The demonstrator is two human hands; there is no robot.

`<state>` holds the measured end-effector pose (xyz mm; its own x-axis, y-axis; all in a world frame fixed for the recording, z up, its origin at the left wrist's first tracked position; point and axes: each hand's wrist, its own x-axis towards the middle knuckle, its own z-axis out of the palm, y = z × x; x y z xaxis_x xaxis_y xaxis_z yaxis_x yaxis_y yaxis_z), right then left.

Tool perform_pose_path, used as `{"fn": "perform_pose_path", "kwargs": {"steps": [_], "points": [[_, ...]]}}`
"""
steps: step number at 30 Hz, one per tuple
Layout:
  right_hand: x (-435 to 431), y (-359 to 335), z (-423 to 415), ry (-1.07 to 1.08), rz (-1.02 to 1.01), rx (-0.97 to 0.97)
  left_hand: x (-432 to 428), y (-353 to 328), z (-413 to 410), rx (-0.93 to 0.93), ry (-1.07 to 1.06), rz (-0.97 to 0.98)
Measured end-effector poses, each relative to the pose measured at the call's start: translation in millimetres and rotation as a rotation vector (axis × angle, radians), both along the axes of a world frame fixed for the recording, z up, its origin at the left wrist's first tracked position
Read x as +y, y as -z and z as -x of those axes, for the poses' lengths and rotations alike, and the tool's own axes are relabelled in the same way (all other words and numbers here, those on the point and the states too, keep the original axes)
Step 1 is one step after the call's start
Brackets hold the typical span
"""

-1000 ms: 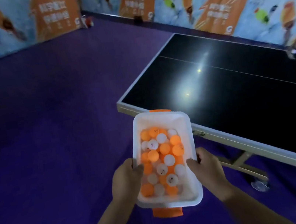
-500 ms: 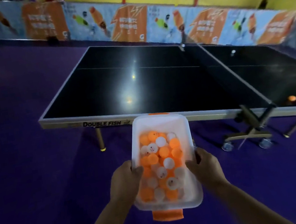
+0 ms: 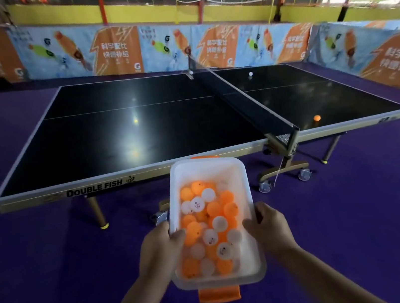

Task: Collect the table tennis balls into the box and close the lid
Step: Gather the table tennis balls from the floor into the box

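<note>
At six o'clock, left hand (image 3: 160, 246) and right hand (image 3: 271, 226) grip a lidless box (image 3: 238, 171) of table tennis balls (image 3: 207, 231); an orange ball (image 3: 317, 118) lies at two o'clock on the surface (image 3: 111, 128).

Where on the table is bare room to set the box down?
Left half of the table, from its near edge to the net, is bare. Right half has a white ball far and an orange ball near. Both hands hold the box.

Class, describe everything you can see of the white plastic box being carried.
The box is a translucent white plastic tub, rectangular with rounded corners, open with no lid on. Orange latches show at its near and far ends. It holds orange and white balls. The left hand and right hand grip its long sides, level, above the purple floor.
</note>
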<state>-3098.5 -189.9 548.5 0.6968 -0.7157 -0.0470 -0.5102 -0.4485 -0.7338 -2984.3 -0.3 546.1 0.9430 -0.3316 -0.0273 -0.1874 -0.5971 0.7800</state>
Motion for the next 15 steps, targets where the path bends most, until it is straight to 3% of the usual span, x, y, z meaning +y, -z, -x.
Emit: {"fn": "perform_pose_path", "kwargs": {"steps": [10,15], "points": [[46,31,-13,0.114,-0.038,0.086,30,32,-34,0.047,0.071,-0.028],[53,47,8,0.262,-0.084,0.090,12,54,-40,0.094,0.206,-0.077]]}}
